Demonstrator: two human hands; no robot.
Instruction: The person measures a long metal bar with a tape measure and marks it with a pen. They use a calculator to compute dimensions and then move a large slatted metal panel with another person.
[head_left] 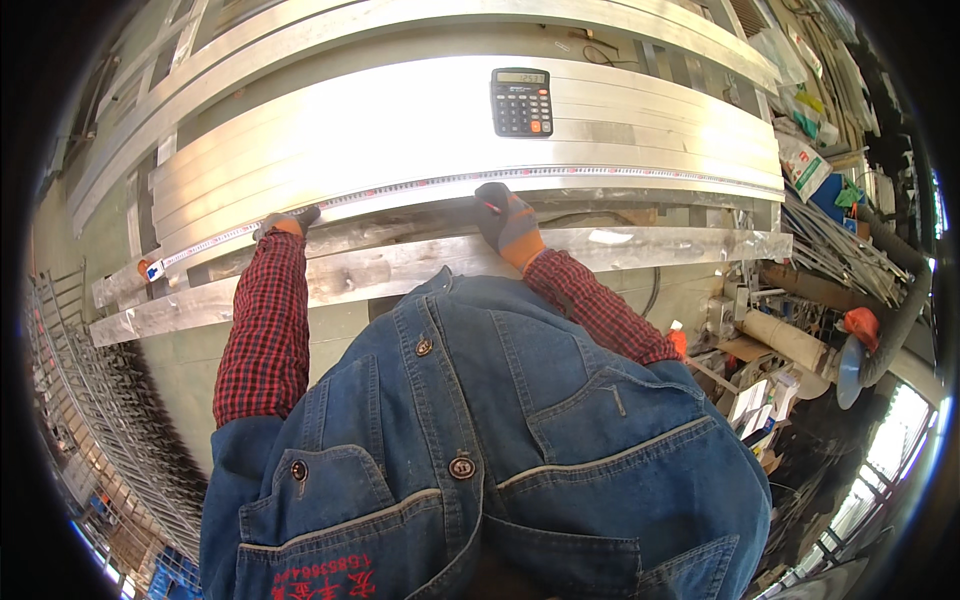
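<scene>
A: Where was the tape measure at that moment?

B: It lay stretched along the near edge of the stack of aluminium profiles on the workbench, running from an orange end piece at the far left to well past the right hand.

A: And the hands?

B: Both wore grey gloves with orange cuffs. The left hand pressed flat on the tape near its left end, fingers curled down over the edge. The right hand rested on the tape near the middle, fingers drawn narrow as if pinching a small marker with a red tip; I could not tell for sure what it held.

A: What else was around?

B: A black calculator sat on top of the profiles, well apart from both hands. Wire racks stood at the person's left, and a cluttered heap of tubes and packets at the right.

A: What could have gone wrong?

B: In my judgement, the tape could have slid or bowed if the left hand eased its pressure, giving a false reading. A lean of the body against the bench might also have shifted the loose profiles, and a nudge to the stack could have sent the calculator sliding.
</scene>
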